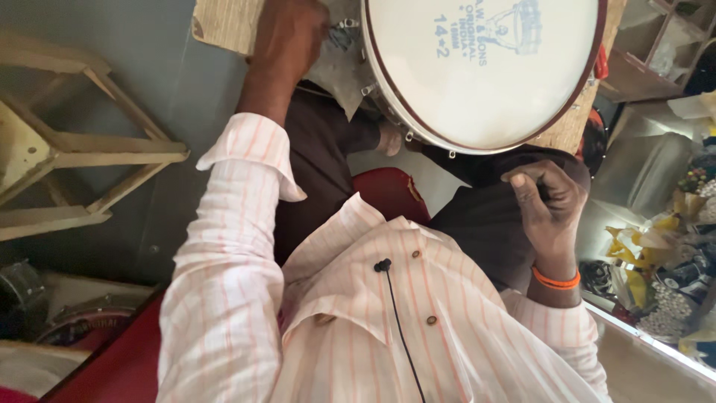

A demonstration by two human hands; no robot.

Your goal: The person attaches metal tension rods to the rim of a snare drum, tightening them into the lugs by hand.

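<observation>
Hands: two bare hands of the person wearing the camera, seen from above over a pale striped shirt [358,321] with a small black clip microphone [382,265] on its front.
Left hand: the left hand [287,33] reaches forward at the top of the view, just left of the drum, and rests on a woven mat [224,22]; its fingers run out of frame, so I cannot tell whether it is clenched or released.
Right hand: the right hand [548,201] lies on the dark trouser leg [477,216] just below the drum, fingers curled loosely inward, with nothing visible in its grip; an orange band [556,280] circles the wrist.
Drum: the drum [485,67] sits in front of the knees at the top centre, tilted so that its white round head faces the camera; a dark red hoop rims it, and small metal lugs [410,136] show along the lower edge. Blue print marks the head.
Seat: a red seat edge [388,190] shows between the legs.
Left side: a pale wooden stool frame [74,157] stands on the grey floor, well apart from the drum.
Right side: wooden shelves [649,52] and a heap of yellow and dark items [671,261] lie beside the right arm.
</observation>
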